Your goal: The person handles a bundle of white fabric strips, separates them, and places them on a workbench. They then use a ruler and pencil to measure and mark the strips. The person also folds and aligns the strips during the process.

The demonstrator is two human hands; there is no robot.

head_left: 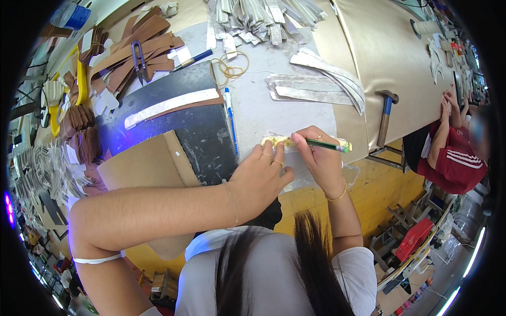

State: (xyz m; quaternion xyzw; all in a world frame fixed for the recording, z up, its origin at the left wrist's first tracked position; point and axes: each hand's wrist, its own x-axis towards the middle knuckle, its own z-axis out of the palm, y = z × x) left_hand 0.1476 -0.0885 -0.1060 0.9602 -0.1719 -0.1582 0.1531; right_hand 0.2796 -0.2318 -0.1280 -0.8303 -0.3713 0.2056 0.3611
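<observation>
A narrow yellow patterned strip (287,141) lies crosswise on the pale work surface near the table's front edge. My left hand (261,171) rests on its left part, fingers stretched out and pressing down from above. In my right hand (320,160) is a slim green pencil (333,146), pinched between thumb and fingers and tilted low over the strip. Its writing tip is too small to make out. Under my hands, clear plastic (350,173) hangs over the table edge.
To the left lie a black board (211,142), a brown panel (153,160), a white strip (174,107) and a blue pen (232,124). Thread snips (138,58) rest on brown strips. Pale strips (316,87) and a hammer (386,118) are rightward; another person (453,142) sits far right.
</observation>
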